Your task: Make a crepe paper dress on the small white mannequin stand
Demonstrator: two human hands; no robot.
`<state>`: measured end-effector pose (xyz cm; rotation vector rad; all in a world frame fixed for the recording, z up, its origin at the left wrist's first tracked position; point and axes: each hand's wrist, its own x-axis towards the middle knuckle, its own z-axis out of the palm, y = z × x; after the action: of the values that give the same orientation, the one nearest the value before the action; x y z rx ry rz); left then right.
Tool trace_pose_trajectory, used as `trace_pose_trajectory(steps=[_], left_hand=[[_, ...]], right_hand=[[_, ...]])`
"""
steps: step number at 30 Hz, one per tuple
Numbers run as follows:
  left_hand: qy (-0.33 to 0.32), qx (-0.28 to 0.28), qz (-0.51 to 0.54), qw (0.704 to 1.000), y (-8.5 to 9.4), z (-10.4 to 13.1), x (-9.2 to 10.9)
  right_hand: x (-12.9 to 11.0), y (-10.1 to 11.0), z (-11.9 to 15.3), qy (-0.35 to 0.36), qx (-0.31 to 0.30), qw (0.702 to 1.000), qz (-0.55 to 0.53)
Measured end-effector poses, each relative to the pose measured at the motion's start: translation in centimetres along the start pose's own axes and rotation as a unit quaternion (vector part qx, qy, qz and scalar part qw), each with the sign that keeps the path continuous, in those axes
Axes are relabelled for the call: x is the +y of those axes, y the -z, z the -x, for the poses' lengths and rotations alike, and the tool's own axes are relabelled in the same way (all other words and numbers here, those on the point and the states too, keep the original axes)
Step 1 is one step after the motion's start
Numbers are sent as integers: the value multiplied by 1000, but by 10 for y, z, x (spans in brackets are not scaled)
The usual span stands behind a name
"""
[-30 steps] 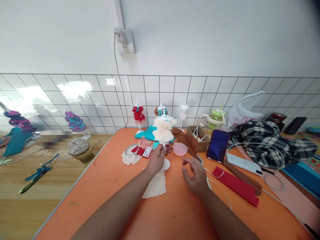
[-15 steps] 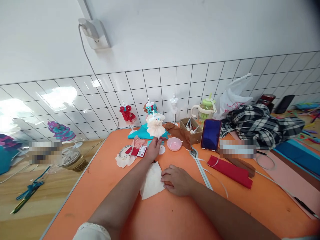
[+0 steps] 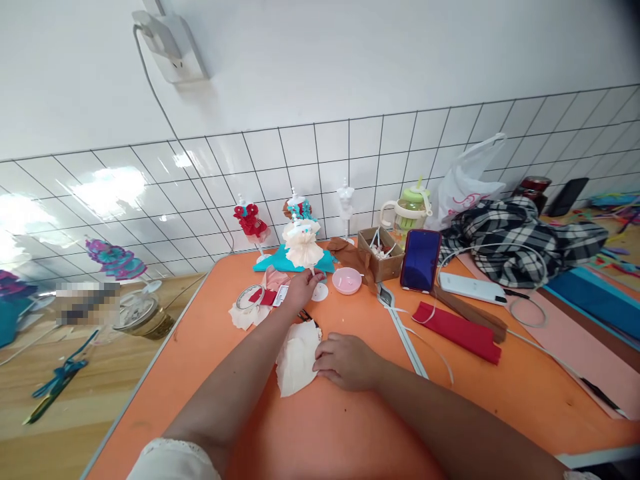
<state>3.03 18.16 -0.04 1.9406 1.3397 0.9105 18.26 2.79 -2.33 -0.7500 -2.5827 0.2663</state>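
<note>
My left hand [image 3: 303,291] is closed around the thin stem of a small mannequin in a ruffled cream paper dress [image 3: 303,250]. Its round white base [image 3: 321,292] shows beside my fingers. On the orange table, my right hand [image 3: 347,360] has its curled fingers on the right edge of a cream crepe paper piece [image 3: 296,363]. Dark-handled scissors [image 3: 306,316], partly covered, lie just above that paper. A roll of clear tape [image 3: 250,298] rests on paper scraps left of my left hand, and a pink dish [image 3: 347,281] stands to its right.
Mannequins in red [image 3: 251,225] and teal [image 3: 299,208], plus a bare white mannequin [image 3: 345,203], stand by the tiled wall. Further right are a cardboard box [image 3: 381,257], a phone [image 3: 421,260], a green-lidded cup [image 3: 414,207], red crepe paper [image 3: 456,332] and a plaid cloth [image 3: 520,240].
The view has shifted slightly. The dressed mannequin in my left hand has shifted a little left, and my right hand and the cream paper have slid slightly left, uncovering more of the scissors.
</note>
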Motion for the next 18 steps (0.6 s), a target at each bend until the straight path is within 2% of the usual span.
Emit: trace_pose_trajectory(steps=[4,8,12,16,18], left_hand=[[0,-4,-14,1000,0,0,1],[0,-18,-5,1000,0,0,2],[-8,-52,28,998,-2,2,-1],[-15,-81,70,994,-1,5,-5],[-17,-88,88,992,0,6,-6]], right_hand=[[-6,1,0,59,3,998,0],[-14,-1,-2,106,-32,994,-24],[-22,0,-1,71,-33,995,-66],[-23,4,-2,56,3,992,-109],[-18,5,-4,-26,54,993,-101]])
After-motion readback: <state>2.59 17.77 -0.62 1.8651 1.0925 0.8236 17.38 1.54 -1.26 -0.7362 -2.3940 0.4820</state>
